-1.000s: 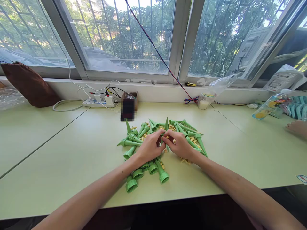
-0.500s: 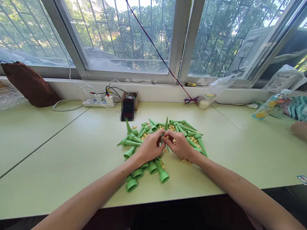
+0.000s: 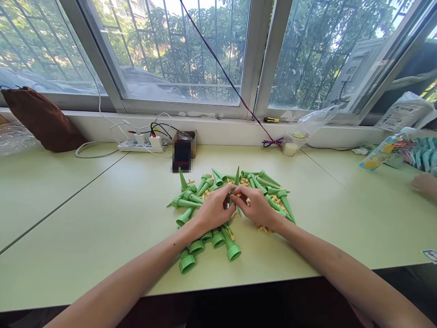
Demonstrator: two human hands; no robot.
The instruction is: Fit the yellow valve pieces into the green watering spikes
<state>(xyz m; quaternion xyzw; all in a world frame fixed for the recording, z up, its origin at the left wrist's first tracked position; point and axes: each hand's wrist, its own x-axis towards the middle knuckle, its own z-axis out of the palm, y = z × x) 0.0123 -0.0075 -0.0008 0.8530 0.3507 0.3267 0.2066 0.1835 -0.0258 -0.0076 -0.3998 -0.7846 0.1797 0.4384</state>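
Observation:
My left hand (image 3: pixel 217 207) and my right hand (image 3: pixel 254 205) meet over a pile on the table, fingertips pinched together. Between them is a green plastic watering spike (image 3: pixel 237 176), its pointed end showing above the fingers; the left fingers grip it. A small yellow plastic piece (image 3: pixel 238 195) shows at my right fingertips, mostly covered. Around both hands lie several more green spikes (image 3: pixel 233 249), hollow cones with wide ribbed collars. Small yellow pieces (image 3: pixel 264 229) are scattered among them, some under my right wrist.
Behind the pile stand a small box (image 3: pixel 192 141) with a blurred dark object before it and a power strip (image 3: pixel 136 146). A brown bag (image 3: pixel 44 120) lies far left. At right are a bagged jar (image 3: pixel 291 145), a drink pouch (image 3: pixel 384 152) and another person's hand (image 3: pixel 425 183).
My two hands stay in the same pinch over the pile. The other person's hand at the right edge has moved slightly left.

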